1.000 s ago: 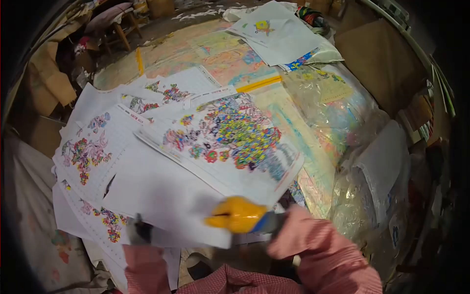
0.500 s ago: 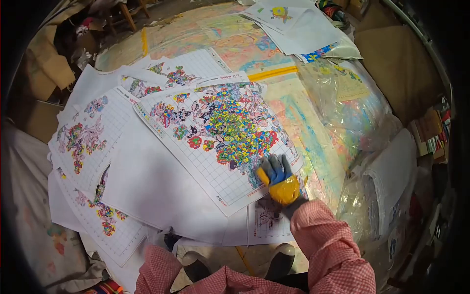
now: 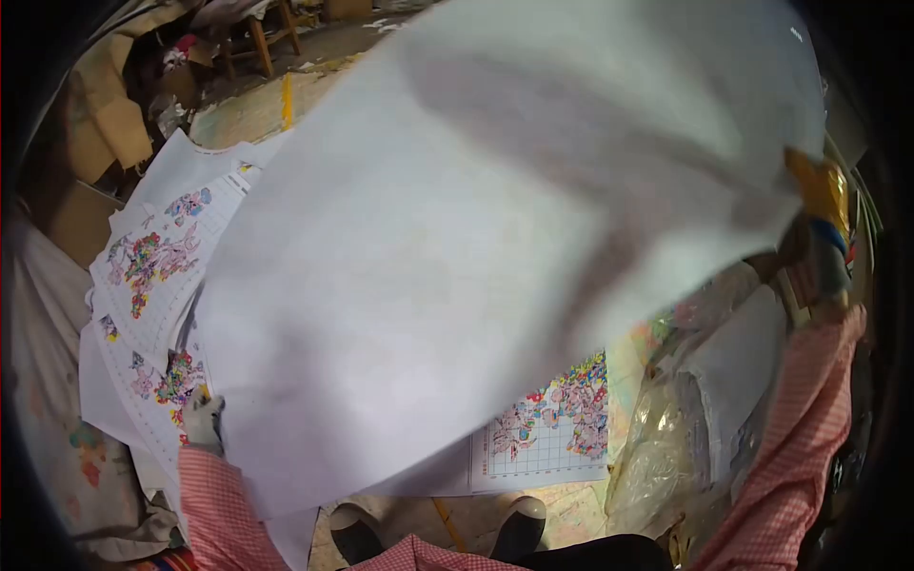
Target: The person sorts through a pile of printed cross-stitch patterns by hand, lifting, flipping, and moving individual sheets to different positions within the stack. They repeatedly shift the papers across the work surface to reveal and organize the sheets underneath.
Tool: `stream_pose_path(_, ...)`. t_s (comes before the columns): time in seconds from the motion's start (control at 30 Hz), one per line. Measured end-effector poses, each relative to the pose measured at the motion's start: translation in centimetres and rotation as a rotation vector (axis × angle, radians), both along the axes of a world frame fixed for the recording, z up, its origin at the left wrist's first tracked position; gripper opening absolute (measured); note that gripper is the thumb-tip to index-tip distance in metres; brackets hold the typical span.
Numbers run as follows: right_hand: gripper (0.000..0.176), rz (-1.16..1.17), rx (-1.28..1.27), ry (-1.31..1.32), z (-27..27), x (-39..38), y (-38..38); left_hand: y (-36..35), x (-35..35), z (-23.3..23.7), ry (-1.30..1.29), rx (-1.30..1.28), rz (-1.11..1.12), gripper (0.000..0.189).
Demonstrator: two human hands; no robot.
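Observation:
A large white sheet of paper (image 3: 400, 257) is lifted and bowed, its blank side toward me, filling the middle of the view. At far right, my right hand (image 3: 824, 195), in a yellow, blue and grey work glove, is closed on the sheet's edge. My left hand (image 3: 202, 419), in a pale glove with dark fingertips, is closed at the sheet's left edge. Beside it lie gridded printed sheets (image 3: 143, 266) with colourful figures. Another printed chart (image 3: 552, 419) shows beneath the raised sheet's lower edge.
Clear plastic wrapping (image 3: 657, 457) surrounds a folded white stack (image 3: 738, 381) at right. Draped cloth (image 3: 48, 333) hangs at left, and a wooden stool (image 3: 260, 43) stands at the back. My shoes (image 3: 519, 528) are at the near edge.
My right hand has moved up and far right, raising the sheet, which now covers the colourful chart and most of the work surface. My left hand has moved left and slightly up.

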State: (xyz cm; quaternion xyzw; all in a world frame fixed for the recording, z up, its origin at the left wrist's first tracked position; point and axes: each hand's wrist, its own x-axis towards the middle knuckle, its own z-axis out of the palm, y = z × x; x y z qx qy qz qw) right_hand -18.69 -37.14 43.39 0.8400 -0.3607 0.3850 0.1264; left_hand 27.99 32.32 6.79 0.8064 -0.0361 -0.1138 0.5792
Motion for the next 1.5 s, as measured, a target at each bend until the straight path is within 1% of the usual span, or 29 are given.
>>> stream_pose_path(0.03, 0.043, 0.098, 0.101, -0.04, -0.3, -3.4, -1.6, 0.1, 0.0, 1.8, 0.031, 0.008, -0.082, 0.023)
stream_pose_path(0.17, 0.042, -0.136, 0.219, 0.177, -2.5, -13.6, 0.2, 4.4, 0.9, 1.3, 0.103, 0.247, -0.163, 0.022)
stream_pose_path(0.23, 0.041, -0.256, 0.287, 0.289, -5.7, -17.8, 0.4, 7.5, 2.5, -1.8, -0.292, 0.826, -0.374, 0.022)
stream_pose_path(0.3, 0.041, -0.394, 0.363, 0.393, -9.3, -21.1, 1.2, 5.1, -1.1, 1.4, 0.026, 0.509, -0.343, 0.024)
stream_pose_path(0.37, 0.041, -0.523, 0.432, 0.493, -12.8, -23.4, 2.5, 4.0, -3.7, 0.2, 0.036, 0.631, -0.349, 0.023)
stream_pose_path(0.43, 0.04, -0.576, 0.45, 0.561, -15.8, -24.5, 3.1, 0.2, -7.7, 2.8, -0.298, 0.687, -0.488, 0.016)
stream_pose_path(0.47, 0.036, -0.542, 0.268, 0.558, -17.9, -26.0, 2.1, -1.3, -8.6, 4.2, -0.296, 0.696, -0.489, 0.016)
stream_pose_path(0.53, 0.036, -0.589, 0.437, 0.537, -17.5, -22.8, 3.6, -3.7, -8.9, 7.1, -0.123, 0.618, -0.309, 0.013)
stream_pose_path(0.6, 0.036, -0.668, 0.6, 0.503, -17.1, -20.5, 4.9, -4.0, -7.3, 8.9, -0.131, 0.623, -0.318, 0.015)
stream_pose_path(0.67, 0.038, -0.548, 0.395, 0.404, -18.4, -20.1, 5.2, -4.5, -4.8, 8.7, -0.13, 0.61, -0.35, 0.017)
stream_pose_path(0.73, 0.04, -0.519, 0.325, 0.426, -19.3, -19.6, 4.8, -4.4, -2.7, 7.9, -0.053, 0.459, -0.211, 0.023)
stream_pose_path(0.8, 0.041, -0.471, 0.267, 0.449, -19.0, -17.0, 5.2, -5.0, -1.5, 7.1, -0.139, 0.532, -0.223, 0.019)
stream_pose_path(0.83, 0.043, -0.517, 0.431, 0.423, -18.1, -14.2, 6.0, -5.6, -0.9, 6.9, -0.229, 0.607, -0.228, 0.016)
stream_pose_path(0.87, 0.044, -0.562, 0.596, 0.395, -17.8, -12.9, 6.3, -7.8, -1.7, 8.4, -0.084, 0.702, -0.226, 0.023)
stream_pose_path(0.9, 0.044, -0.573, 0.602, 0.396, -19.2, -13.0, 5.8, -7.8, -0.9, 6.9, -0.084, 0.706, -0.238, 0.023)
stream_pose_path(0.93, 0.044, -0.532, 0.457, 0.391, -21.7, -13.1, 5.1, -7.2, 0.4, 4.1, -0.194, 0.881, -0.262, 0.027)
stream_pose_path(0.97, 0.044, -0.49, 0.312, 0.388, -22.4, -12.3, 5.3, -9.1, 0.0, 4.6, -0.307, 1.053, -0.287, 0.031)
stream_pose_path(1.0, 0.044, -0.493, 0.365, 0.491, -22.7, -11.6, 5.6, -10.5, -0.9, 5.4, -0.248, 1.08, -0.303, 0.036)
stream_pose_path(1.07, 0.041, -0.43, 0.527, 0.698, -22.2, -6.5, 8.0, -11.6, -1.9, 2.5, -1.213, 1.055, -0.302, 0.036)
stream_pose_path(1.1, 0.04, -0.359, 0.639, 0.796, -22.3, -4.4, 8.4, -13.4, -3.4, 2.9, -1.211, 1.059, -0.311, 0.036)
stream_pose_path(1.17, 0.036, -0.224, 0.837, 0.881, -23.7, -0.2, 10.6, -18.5, -9.1, 4.7, -0.694, 0.955, -0.896, 0.023)
stream_pose_path(1.2, 0.034, 0.253, 0.636, 1.311, -25.4, 0.9, 10.7, -20.0, -10.9, 5.1, -0.412, 0.87, -1.153, 0.022)
stream_pose_path(1.23, 0.028, 0.187, 0.864, 1.132, -24.4, 5.1, 13.8, -19.4, -12.4, -1.7, -0.361, 0.284, -1.127, 0.027)
stream_pose_path(1.27, 0.028, 0.491, 0.767, 1.117, -27.0, 6.0, 14.5, -21.6, -14.3, -0.4, 0.036, 0.277, -1.076, 0.025)
stream_pose_path(1.3, 0.029, 0.453, 0.917, 0.864, -28.4, 7.7, 16.5, -24.1, -16.8, 0.8, 0.431, 0.264, -0.997, 0.025)
stream_pose_path(1.33, 0.037, 0.665, 0.528, 0.726, -32.6, 8.6, 17.6, -25.7, -18.9, -0.7, 0.586, 0.021, -0.856, 0.024)
stream_pose_path(1.37, 0.035, 0.526, 0.925, 0.714, -31.2, 12.0, 19.9, -26.6, -20.7, -2.2, 0.73, -0.22, -0.704, 0.024)
stream_pose_path(1.43, 0.017, 0.652, 1.078, 0.523, -35.0, 14.9, 22.4, -27.9, -23.3, -2.1, 0.751, -0.259, -0.67, 0.024)
stream_pose_path(1.5, 0.023, 0.33, 1.835, 0.111, -37.3, 17.4, 25.1, -27.6, -24.5, -3.8, 0.769, -0.287, -0.633, 0.025)
